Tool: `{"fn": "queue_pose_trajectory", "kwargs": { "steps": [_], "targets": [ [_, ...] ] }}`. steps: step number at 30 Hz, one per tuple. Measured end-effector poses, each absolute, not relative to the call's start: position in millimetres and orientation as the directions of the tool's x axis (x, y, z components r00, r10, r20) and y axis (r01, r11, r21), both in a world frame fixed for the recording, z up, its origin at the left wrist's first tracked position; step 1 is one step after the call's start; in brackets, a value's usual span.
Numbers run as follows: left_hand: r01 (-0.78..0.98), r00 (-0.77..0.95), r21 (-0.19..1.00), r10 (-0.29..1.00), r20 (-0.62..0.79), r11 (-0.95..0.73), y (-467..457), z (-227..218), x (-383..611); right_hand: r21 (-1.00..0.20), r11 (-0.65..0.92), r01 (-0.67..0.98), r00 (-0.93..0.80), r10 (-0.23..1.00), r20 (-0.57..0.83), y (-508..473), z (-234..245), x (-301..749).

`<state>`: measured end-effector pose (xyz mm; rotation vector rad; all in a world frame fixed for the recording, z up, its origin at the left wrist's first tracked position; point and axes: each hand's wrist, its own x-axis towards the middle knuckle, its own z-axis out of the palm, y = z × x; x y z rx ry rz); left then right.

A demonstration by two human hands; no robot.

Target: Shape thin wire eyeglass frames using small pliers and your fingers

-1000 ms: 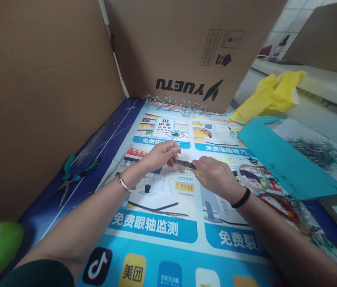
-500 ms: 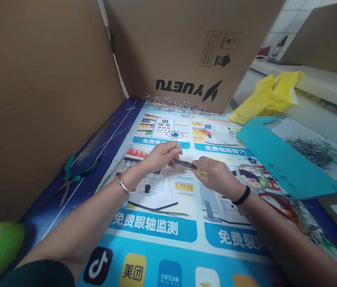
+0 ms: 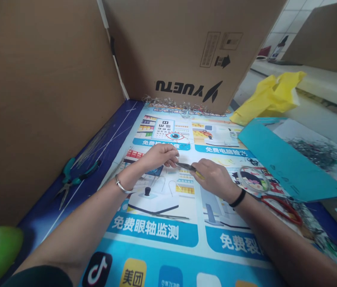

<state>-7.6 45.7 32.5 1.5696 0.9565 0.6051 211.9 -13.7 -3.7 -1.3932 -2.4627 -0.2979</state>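
Observation:
My right hand [image 3: 214,177] is closed around pliers [image 3: 186,166] with yellow handles, their dark jaws pointing left. The jaw tips meet the fingertips of my left hand [image 3: 164,155], which is closed in a pinch. A thin wire barely shows at those fingertips; most of it is hidden by the fingers. Below my hands, several bent wire pieces [image 3: 173,185] lie on the printed mat [image 3: 144,243]. Straight wire lengths [image 3: 168,215] rest closer to me.
Teal-handled pliers [image 3: 69,179] and thin wires [image 3: 93,145] lie at left, near a green tape roll [image 3: 4,251]. Cardboard walls [image 3: 186,44] stand behind and left. At right are a clear ring [image 3: 253,179], a red coil [image 3: 282,209], a blue folder [image 3: 288,163] with wire scraps and a yellow bag [image 3: 270,95].
My left hand has shifted slightly left, and the pliers in my right hand have tilted a little with it. The grip of both hands looks the same.

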Motion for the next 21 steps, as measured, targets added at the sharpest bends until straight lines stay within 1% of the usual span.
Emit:
{"fn": "queue_pose_trajectory", "kwargs": {
  "steps": [3,8,12,16,18,20,21],
  "targets": [
    [0.266,0.49,0.964,0.859,-0.152,0.018,45.5,31.3,-5.3,0.054,0.497,0.866,-0.479,0.794,0.374,-13.4,-6.3,211.2],
    [0.296,0.433,0.955,0.888,-0.154,0.021,45.3,30.7,-4.8,0.024,0.503,0.864,-0.471,0.79,0.393,-12.9,-6.0,209.9],
    [0.253,0.458,0.967,0.878,-0.136,0.018,44.7,29.1,-3.8,0.005,0.533,0.846,-0.494,0.781,0.381,-12.6,-4.5,209.2],
    [0.191,0.477,0.975,0.858,-0.192,0.113,43.2,27.7,-0.7,0.013,0.548,0.836,-0.505,0.761,0.408,-11.6,-5.6,209.3],
    [0.183,0.474,0.975,0.857,-0.202,0.129,43.0,27.6,-0.1,0.016,0.556,0.831,-0.511,0.751,0.418,-11.0,-6.2,209.6],
    [0.186,0.48,0.976,0.856,-0.192,0.115,43.6,27.6,-0.8,-0.022,0.565,0.825,-0.505,0.754,0.421,-10.2,-6.7,210.2],
    [0.189,0.492,0.977,0.851,-0.182,0.1,44.0,27.4,-1.6,-0.075,0.571,0.817,-0.496,0.764,0.412,-9.6,-6.9,210.6]
  ]
}}
